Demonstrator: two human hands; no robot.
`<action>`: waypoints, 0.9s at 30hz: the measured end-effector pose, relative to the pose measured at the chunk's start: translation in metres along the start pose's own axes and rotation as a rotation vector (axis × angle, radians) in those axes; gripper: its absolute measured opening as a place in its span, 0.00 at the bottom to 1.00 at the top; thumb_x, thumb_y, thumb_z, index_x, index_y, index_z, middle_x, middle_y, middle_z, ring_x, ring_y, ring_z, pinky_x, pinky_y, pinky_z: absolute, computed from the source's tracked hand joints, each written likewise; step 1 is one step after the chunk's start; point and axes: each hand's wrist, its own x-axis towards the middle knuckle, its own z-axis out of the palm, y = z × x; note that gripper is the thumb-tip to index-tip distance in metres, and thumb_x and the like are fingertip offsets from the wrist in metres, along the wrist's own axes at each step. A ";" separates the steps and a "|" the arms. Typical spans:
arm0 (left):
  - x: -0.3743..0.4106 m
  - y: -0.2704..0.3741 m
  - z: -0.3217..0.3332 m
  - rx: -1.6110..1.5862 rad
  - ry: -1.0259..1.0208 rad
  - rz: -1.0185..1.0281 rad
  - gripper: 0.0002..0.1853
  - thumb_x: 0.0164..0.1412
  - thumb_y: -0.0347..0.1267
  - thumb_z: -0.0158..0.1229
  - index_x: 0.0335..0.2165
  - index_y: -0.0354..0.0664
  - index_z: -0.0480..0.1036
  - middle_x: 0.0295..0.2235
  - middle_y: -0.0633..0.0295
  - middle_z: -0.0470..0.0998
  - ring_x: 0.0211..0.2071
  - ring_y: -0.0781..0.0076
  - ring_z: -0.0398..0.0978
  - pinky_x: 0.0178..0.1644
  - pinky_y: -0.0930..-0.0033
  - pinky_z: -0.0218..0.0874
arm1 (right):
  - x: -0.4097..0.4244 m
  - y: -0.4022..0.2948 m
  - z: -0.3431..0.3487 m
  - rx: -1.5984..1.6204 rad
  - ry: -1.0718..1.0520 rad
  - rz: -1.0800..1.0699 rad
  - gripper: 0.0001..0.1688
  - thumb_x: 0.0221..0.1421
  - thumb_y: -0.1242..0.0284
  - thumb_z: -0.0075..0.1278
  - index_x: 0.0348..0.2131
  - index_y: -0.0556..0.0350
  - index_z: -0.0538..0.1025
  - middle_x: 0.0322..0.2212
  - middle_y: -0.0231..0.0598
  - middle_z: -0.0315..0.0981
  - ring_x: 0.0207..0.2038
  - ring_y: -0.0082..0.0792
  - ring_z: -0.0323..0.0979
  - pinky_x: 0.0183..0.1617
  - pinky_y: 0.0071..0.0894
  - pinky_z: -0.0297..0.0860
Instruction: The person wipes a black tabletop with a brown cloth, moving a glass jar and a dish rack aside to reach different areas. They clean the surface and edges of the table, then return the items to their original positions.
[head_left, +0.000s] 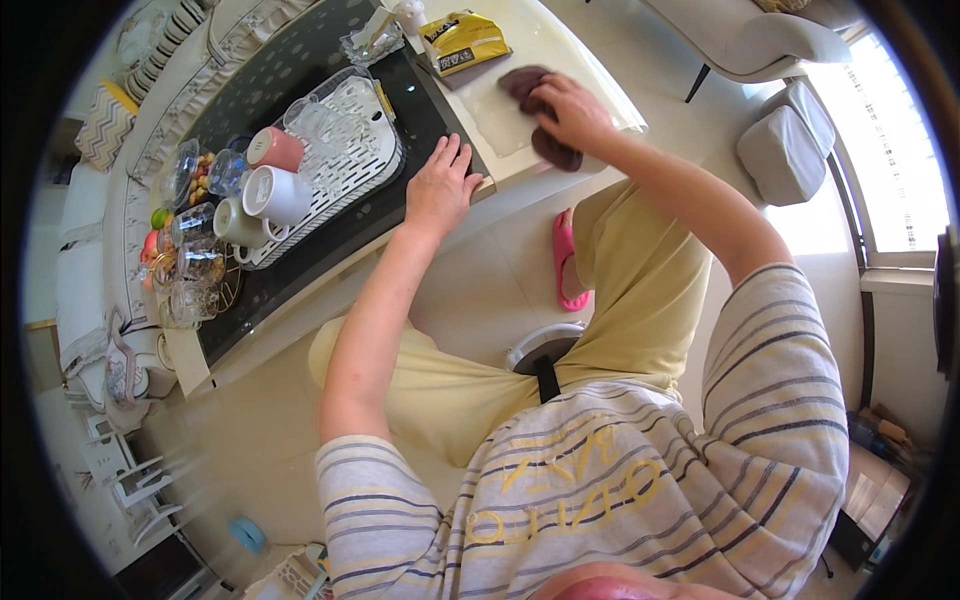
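My right hand (574, 112) presses a dark brown cloth (559, 150) onto the pale top of the table (499, 124), near its right end. The cloth is bunched under my fingers, and the surface beside it looks wet. My left hand (440, 187) lies palm down on the table's black panel near the front edge, its fingers apart and nothing in it. A yellow packet (466, 41) bearing writing rests on the table beyond the cloth. To the left of my left hand stands a white slotted drain tray (352, 165) with glassware on it.
A white mug (277, 195), a pink mug (275, 150) and a pale green mug (236, 223) are on the tray's left part. Several clear glass cups (201, 259) and fruit sit farther left. A grey stool (784, 154) stands at right. My knees are close to the table's front edge.
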 end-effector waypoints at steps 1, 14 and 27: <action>0.005 0.006 0.006 -0.021 0.009 0.002 0.22 0.59 0.37 0.58 0.50 0.38 0.72 0.57 0.52 0.67 0.59 0.58 0.65 0.55 0.62 0.65 | 0.010 0.030 -0.004 -0.077 0.077 0.065 0.18 0.48 0.66 0.55 0.40 0.49 0.74 0.44 0.40 0.67 0.50 0.46 0.65 0.52 0.43 0.66; 0.021 0.020 0.004 0.068 -0.118 -0.225 0.23 0.59 0.38 0.56 0.52 0.40 0.71 0.59 0.51 0.64 0.61 0.58 0.62 0.59 0.62 0.61 | -0.017 0.012 -0.003 -0.089 0.288 0.318 0.16 0.46 0.66 0.57 0.37 0.48 0.75 0.42 0.39 0.68 0.51 0.42 0.63 0.55 0.44 0.61; 0.016 0.017 0.011 0.020 -0.114 -0.274 0.23 0.59 0.37 0.53 0.52 0.42 0.70 0.60 0.54 0.63 0.61 0.55 0.60 0.60 0.58 0.60 | -0.053 -0.022 -0.003 -0.118 0.250 0.198 0.20 0.48 0.63 0.57 0.42 0.47 0.75 0.46 0.38 0.68 0.53 0.45 0.63 0.53 0.46 0.63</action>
